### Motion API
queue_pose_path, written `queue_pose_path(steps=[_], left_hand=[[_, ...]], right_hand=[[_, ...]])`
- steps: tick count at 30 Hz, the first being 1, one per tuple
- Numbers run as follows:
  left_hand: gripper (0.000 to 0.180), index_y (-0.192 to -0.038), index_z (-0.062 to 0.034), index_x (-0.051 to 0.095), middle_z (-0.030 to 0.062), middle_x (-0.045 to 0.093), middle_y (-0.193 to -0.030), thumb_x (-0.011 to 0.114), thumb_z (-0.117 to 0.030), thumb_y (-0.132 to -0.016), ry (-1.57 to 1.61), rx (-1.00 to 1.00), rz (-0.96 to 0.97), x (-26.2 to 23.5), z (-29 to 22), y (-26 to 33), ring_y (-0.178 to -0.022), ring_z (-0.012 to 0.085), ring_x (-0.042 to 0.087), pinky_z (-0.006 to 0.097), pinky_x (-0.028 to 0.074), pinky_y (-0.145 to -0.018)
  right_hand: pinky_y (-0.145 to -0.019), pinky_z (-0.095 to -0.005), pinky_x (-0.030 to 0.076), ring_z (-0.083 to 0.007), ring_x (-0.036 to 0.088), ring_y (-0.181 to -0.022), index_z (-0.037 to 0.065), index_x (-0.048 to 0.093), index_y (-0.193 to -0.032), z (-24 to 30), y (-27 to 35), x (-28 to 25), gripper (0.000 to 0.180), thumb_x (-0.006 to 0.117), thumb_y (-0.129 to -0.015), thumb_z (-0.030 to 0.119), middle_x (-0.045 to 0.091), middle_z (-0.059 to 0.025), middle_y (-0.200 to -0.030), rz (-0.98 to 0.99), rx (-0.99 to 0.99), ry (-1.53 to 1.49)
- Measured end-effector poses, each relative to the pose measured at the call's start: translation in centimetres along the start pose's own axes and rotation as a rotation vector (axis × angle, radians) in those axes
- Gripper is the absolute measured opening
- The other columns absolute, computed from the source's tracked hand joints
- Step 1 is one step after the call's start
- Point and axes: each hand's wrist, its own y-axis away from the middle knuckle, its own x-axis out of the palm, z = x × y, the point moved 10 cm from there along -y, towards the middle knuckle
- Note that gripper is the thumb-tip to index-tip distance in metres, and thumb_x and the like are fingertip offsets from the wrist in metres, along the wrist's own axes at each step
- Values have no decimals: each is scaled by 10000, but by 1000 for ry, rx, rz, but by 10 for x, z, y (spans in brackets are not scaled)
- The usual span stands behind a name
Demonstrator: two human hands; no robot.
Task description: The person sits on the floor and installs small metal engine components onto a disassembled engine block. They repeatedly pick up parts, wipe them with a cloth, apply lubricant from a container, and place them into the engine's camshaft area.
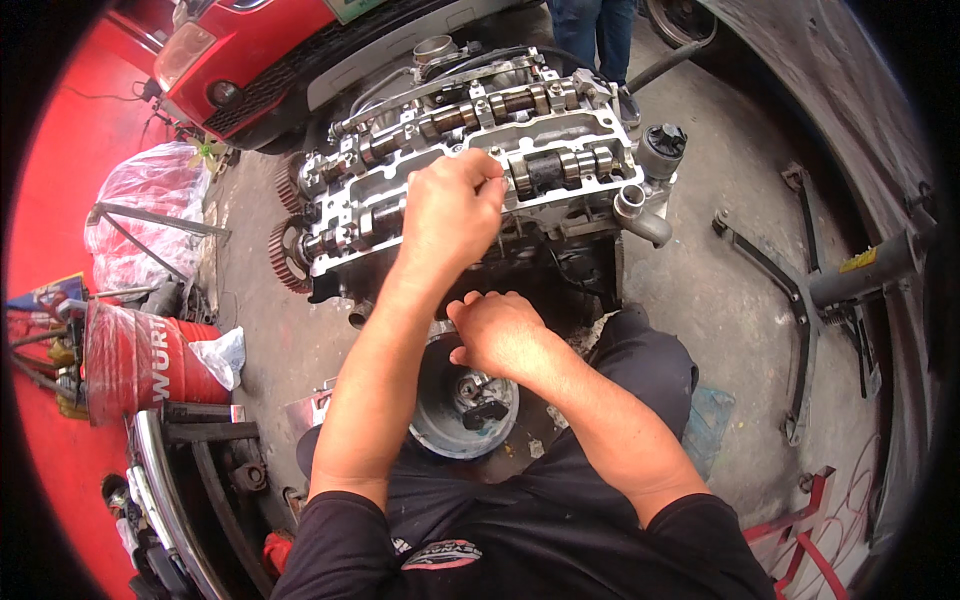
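An engine (572, 225) stands in front of me with the top of its cylinder head uncovered. A front camshaft (545, 172) and a rear camshaft (450, 122) lie across it, with toothed pulleys (290, 255) at the left end. My left hand (455, 205) is closed over the front camshaft, fingers curled together; what they grip, if anything, is hidden beneath. Lower down, my right hand (497, 335) hovers by the engine's near side, its thumb apart from loosely bent fingers, nothing visible in it. Below it sits a round metal bucket (450, 441) with metal parts inside.
A red car front (240, 70) stands behind the engine, and a person's legs (592, 45) are at the back. Plastic-wrapped items (150, 195) and a red drum (130, 345) line the left. A metal stand with legs (768, 262) occupies the right floor.
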Motion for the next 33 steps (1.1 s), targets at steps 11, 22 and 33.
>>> queue_pose_path(steps=[11, 22, 33], left_hand=[[226, -975, 4, 755, 212, 733, -837, 713, -199, -885, -378, 61, 267, 11, -12, -60, -859, 338, 734, 436, 561, -815], [278, -905, -5, 707, 198, 714, -811, 783, -271, -875, -236, -17, -6, -9, -8, -6, -786, 357, 704, 453, 535, -727], [188, -882, -43, 683, 142, 704, -833, 726, -225, -900, -172, 60, -104, -1, -13, 13, -854, 335, 652, 457, 471, -839]], right_hand=[[-921, -465, 514, -333, 666, -1087, 52, 643, -1149, 1, -1, -1, 437, 770, -868, 363, 675, -153, -1125, -102, -24, -25], [-950, -452, 513, -324, 678, -1128, 48, 654, -1218, 3, -2, 0, 482, 774, -860, 347, 701, -151, -1187, -50, -10, -6], [-986, -445, 498, -311, 664, -1169, 44, 627, -1238, 7, -3, 6, 468, 745, -903, 348, 676, -152, -1247, 38, -14, -6]])
